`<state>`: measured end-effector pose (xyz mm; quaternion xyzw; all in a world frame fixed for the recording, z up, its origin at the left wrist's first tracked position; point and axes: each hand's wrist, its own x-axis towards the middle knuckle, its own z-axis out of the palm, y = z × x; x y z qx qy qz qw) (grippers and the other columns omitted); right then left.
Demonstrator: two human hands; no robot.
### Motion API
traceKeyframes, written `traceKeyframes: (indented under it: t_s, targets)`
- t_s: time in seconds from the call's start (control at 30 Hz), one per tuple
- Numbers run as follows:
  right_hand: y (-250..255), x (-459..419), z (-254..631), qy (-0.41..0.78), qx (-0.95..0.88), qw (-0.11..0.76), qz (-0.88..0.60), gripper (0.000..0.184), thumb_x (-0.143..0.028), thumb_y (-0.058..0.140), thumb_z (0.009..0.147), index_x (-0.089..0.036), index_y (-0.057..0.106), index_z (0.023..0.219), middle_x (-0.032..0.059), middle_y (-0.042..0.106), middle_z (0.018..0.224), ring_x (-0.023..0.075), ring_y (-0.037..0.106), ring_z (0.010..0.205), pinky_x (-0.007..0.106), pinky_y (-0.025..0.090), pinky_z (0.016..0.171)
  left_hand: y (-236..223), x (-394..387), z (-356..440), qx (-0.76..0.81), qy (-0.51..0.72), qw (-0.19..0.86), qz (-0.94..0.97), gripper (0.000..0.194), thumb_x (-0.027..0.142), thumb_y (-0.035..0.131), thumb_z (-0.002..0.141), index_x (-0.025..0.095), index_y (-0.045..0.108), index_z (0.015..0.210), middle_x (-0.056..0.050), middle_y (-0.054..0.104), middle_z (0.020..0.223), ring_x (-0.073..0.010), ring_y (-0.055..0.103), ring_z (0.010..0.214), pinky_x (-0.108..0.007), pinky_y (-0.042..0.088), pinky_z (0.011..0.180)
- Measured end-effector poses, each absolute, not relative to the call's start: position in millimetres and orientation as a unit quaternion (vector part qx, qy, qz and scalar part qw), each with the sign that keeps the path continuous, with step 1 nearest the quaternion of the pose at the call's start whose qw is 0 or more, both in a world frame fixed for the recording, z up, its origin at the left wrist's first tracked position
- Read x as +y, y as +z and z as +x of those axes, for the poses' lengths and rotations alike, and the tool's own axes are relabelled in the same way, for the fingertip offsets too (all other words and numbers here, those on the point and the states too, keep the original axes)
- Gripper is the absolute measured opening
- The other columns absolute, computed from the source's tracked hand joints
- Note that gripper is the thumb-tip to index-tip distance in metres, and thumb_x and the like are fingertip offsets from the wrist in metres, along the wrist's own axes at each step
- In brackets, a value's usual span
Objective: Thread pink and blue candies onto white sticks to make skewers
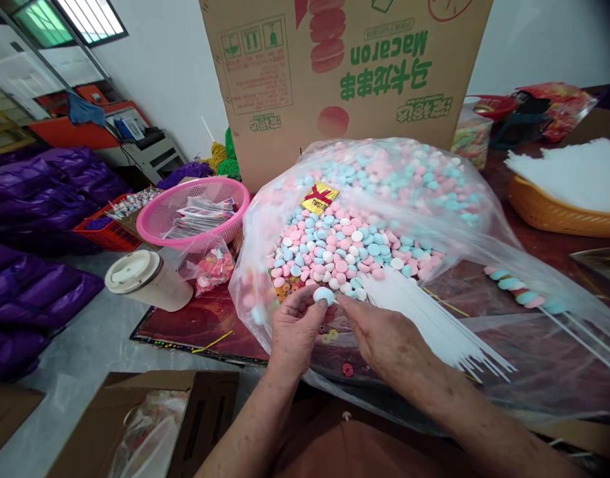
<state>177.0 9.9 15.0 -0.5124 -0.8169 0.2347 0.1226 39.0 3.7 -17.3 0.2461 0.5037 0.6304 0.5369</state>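
Observation:
My left hand pinches a pale blue round marshmallow between thumb and fingers. Close beside it, my right hand has its fingertips pressed together near the marshmallow's right edge; what they hold, if anything, is hidden. Behind both hands, a heap of pink, blue and white marshmallows spills from a large clear plastic bag. A bundle of white sticks lies by my right hand. Small ring-shaped candies sit at the heap's front left. Farther right rest skewered marshmallows on white sticks.
A large cardboard box stands behind the bag. To the left are a pink basket of packets and a lidded cup near the table edge. An orange basket of white sticks is at right. An open carton sits below left.

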Motion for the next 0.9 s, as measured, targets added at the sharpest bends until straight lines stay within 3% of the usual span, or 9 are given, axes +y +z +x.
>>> traceKeyframes:
  t_s: [0.17, 0.37, 0.6, 0.77, 0.9]
  targets:
    - [13, 7, 171, 0.163, -0.83, 0.047, -0.532, 0.024, -0.011, 0.035, 0.085, -0.017, 0.057, 0.09, 0.005, 0.064, 0.079, 0.0172, 0.06, 0.071, 0.025, 0.035, 0.057, -18, 3, 41, 0.542, 0.621, 0.492, 0.279, 0.031, 0.024, 0.072, 0.059, 0.013, 0.064, 0.087, -0.001, 0.068, 0.07, -0.0122, 0.063, 0.059, -0.023, 0.051, 0.055]
    - [18, 5, 159, 0.131, -0.827, 0.008, -0.547, 0.026, -0.008, 0.036, 0.083, -0.017, 0.057, 0.095, 0.0058, 0.066, 0.081, 0.0196, 0.064, 0.072, 0.026, 0.037, 0.054, -31, -2, 46, 0.588, 0.577, 0.405, 0.396, 0.025, 0.024, 0.061, 0.069, 0.015, 0.064, 0.092, -0.002, 0.068, 0.075, -0.0118, 0.061, 0.063, -0.022, 0.051, 0.058]
    - [25, 3, 153, 0.113, -0.824, -0.045, -0.553, 0.026, -0.007, 0.037, 0.084, -0.014, 0.054, 0.102, 0.0092, 0.065, 0.091, 0.0216, 0.064, 0.079, 0.027, 0.043, 0.059, -52, -4, 39, 0.641, 0.515, 0.226, 0.522, 0.025, 0.023, 0.056, 0.074, 0.017, 0.065, 0.097, -0.004, 0.069, 0.082, -0.0149, 0.063, 0.071, -0.028, 0.052, 0.071]
    - [13, -7, 164, 0.082, -0.823, -0.022, -0.562, 0.023, -0.009, 0.041, 0.082, -0.018, 0.057, 0.097, 0.0057, 0.065, 0.078, 0.02, 0.064, 0.073, 0.025, 0.041, 0.054, -52, -7, 39, 0.659, 0.478, 0.155, 0.56, 0.027, 0.021, 0.056, 0.073, 0.017, 0.064, 0.098, -0.004, 0.069, 0.082, -0.0151, 0.064, 0.072, -0.028, 0.052, 0.072]
    - [2, -9, 160, 0.092, -0.822, 0.007, -0.562, 0.021, -0.01, 0.04, 0.084, -0.016, 0.057, 0.095, 0.007, 0.065, 0.081, 0.0182, 0.064, 0.076, 0.024, 0.04, 0.056, -53, -8, 47, 0.644, 0.497, 0.162, 0.559, 0.025, 0.019, 0.055, 0.072, 0.016, 0.065, 0.094, -0.005, 0.07, 0.083, -0.015, 0.064, 0.072, -0.028, 0.052, 0.071]
